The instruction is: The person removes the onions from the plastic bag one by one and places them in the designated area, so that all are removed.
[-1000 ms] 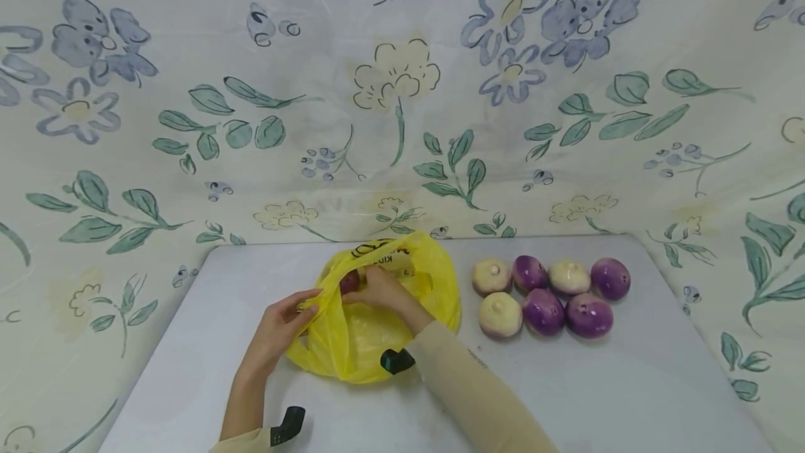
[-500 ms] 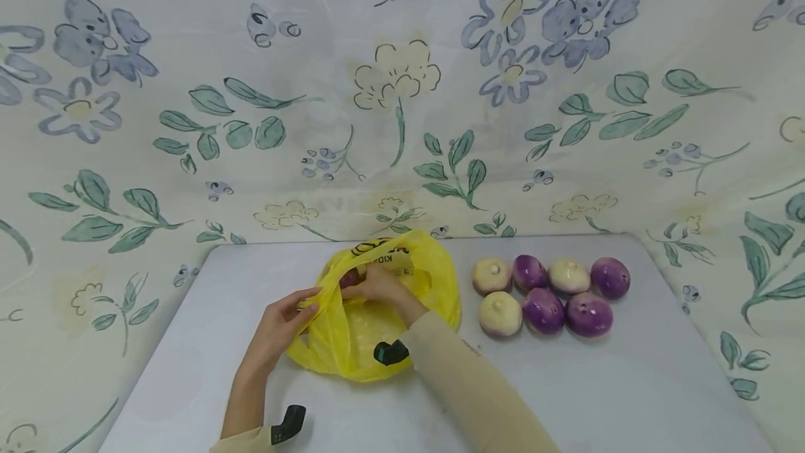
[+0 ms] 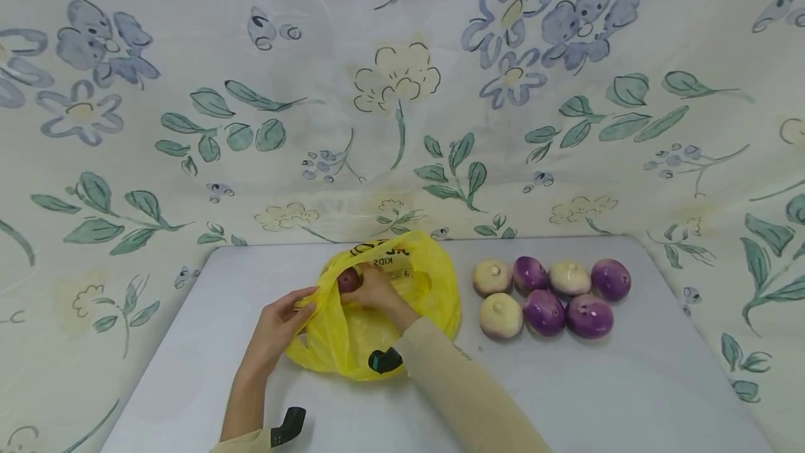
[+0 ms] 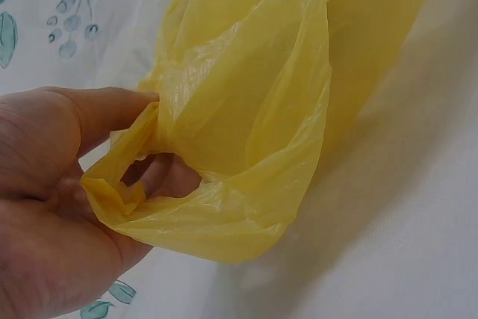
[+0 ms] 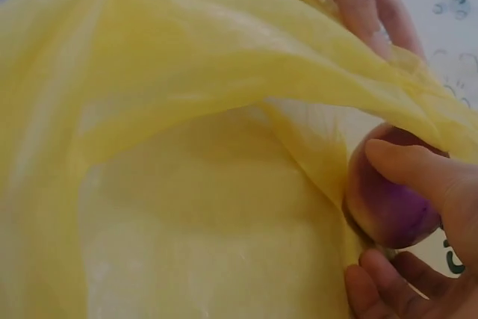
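A yellow plastic bag lies on the table with its mouth open. My left hand pinches the left edge of that mouth; in the left wrist view, thumb and fingers hold a loop of the thin plastic. Inside the bag, my right hand holds a purple turnip. The right wrist view shows the thumb laid over the turnip and the other fingers curled below it, close to the bag's inner wall.
Several purple and cream turnips sit in two rows right of the bag on the white table. A floral cloth hangs behind and at the sides. A black wrist mount overlaps the bag's front.
My right hand and forearm have shifted slightly left inside the bag, and more of the turnip shows. The left hand stays almost in place on the bag's edge.
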The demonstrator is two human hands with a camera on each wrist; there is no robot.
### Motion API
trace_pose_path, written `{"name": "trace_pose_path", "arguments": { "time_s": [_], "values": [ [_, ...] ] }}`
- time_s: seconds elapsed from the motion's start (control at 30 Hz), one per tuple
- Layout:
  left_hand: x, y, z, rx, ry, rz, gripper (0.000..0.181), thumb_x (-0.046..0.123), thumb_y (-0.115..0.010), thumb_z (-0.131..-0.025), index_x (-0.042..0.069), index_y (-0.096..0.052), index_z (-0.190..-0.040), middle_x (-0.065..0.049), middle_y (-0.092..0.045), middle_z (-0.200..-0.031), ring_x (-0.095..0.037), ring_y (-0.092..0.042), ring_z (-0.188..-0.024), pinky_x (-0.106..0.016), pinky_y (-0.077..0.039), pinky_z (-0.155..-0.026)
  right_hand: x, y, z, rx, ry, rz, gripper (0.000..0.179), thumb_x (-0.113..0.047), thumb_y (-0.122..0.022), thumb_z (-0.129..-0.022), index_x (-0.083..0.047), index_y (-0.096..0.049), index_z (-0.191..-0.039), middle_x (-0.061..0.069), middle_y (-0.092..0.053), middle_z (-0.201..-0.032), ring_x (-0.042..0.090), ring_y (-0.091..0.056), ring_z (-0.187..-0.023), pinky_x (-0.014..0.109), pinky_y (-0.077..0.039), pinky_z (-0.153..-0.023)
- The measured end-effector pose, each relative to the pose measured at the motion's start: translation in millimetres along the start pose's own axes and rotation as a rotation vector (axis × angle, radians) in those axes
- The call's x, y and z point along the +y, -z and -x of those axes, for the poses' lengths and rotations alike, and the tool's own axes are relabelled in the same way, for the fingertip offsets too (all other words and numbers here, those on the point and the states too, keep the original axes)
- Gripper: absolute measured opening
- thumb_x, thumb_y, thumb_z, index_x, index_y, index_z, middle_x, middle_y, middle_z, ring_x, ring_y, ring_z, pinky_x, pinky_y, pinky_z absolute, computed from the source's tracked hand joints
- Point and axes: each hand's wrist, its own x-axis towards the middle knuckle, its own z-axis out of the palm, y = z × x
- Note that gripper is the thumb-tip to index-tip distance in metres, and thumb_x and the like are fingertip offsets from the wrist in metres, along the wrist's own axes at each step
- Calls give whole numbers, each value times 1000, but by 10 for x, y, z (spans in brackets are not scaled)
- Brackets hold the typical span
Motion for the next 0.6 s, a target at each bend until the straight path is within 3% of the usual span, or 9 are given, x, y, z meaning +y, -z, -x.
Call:
{"name": "trace_pose_path", "arguments": {
  "time_s": [0.2,0.6],
  "values": [
    [-18,14,9,1,-1,4,43,31,-57,-99,16,-55,-139,-15,-61,-133,-11,-64,-99,-17,-54,-82,-17,-29,10,24,-23,19,79,-27,-85,-75,-13,-46,-143,10,-53,-138,24,-51,-120,38,-44,-108],
    [-13,30,27,1,-6,14,43,31,-57,-99,17,-54,-140,-13,-59,-136,-11,-63,-100,-17,-54,-82,1,-29,9,63,-51,-128,79,-26,-88,-72,-13,-43,-136,9,-57,-129,24,-55,-119,40,-43,-109]
  ]
}}
